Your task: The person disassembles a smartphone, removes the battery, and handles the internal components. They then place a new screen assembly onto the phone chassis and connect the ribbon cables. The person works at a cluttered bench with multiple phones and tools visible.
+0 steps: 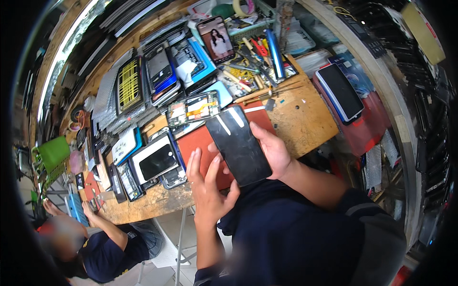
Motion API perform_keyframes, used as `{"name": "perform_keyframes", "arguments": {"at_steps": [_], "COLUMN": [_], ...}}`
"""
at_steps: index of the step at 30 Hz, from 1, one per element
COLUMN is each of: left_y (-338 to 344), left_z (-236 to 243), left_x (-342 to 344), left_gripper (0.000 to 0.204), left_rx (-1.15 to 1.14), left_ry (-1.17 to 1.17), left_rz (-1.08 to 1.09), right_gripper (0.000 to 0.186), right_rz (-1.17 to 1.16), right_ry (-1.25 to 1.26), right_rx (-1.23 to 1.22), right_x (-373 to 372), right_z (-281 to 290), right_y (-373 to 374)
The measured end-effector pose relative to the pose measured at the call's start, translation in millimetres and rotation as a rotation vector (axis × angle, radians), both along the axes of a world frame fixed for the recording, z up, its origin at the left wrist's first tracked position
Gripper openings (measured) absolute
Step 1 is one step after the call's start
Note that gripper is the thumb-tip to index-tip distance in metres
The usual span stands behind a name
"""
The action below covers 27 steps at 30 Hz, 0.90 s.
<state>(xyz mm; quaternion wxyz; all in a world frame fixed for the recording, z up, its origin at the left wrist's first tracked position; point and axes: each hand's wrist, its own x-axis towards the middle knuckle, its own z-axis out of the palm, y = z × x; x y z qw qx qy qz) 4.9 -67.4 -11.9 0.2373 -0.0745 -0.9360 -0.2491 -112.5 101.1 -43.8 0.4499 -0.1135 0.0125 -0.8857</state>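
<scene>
A worn, stained wooden counter (312, 121) stretches from the lower left of the frame to right of centre, crowded with phone parts. A reddish-brown mat (193, 143) lies flat at centre. Bubble-wrapped stacks (106, 105) rise at upper left, while a cluster of phone casings (138, 162) spreads left of the mat. Jumbled hand tools (257, 47) fill the upper centre; a small dark scrap (270, 104) rests just beside the mat's upper edge.
</scene>
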Motion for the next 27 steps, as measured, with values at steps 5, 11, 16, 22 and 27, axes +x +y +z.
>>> {"name": "perform_keyframes", "arguments": {"at_steps": [5,11,16,22,27], "left_y": [21.5,53.9,63.0,59.8,63.3], "left_z": [-8.1,-16.4,-18.1,-19.7,-21.0], "left_x": [12.2,17.9,8.3,0.1,1.1], "left_gripper": [0.046,0.028,0.023,0.018,0.023], "left_rx": [0.464,1.277,1.328,1.341,1.427], "left_ry": [-0.089,-0.520,-0.583,-0.629,-0.595], "left_rz": [0.004,-0.083,-0.172,-0.195,-0.117], "right_gripper": [0.073,0.078,0.079,0.080,0.074], "right_rz": [-0.103,-0.114,-0.063,-0.006,-0.047], "right_ry": [0.043,0.063,0.105,0.070,0.126], "right_rx": [-0.049,-0.117,-0.129,-0.170,-0.044], "right_x": [-20.3,-19.9,-19.4,-12.6,-8.0], "right_z": [-2.7,-3.1,-5.2,-10.4,-8.1], "right_y": [10.4,15.7,19.2,19.5,19.9]}}
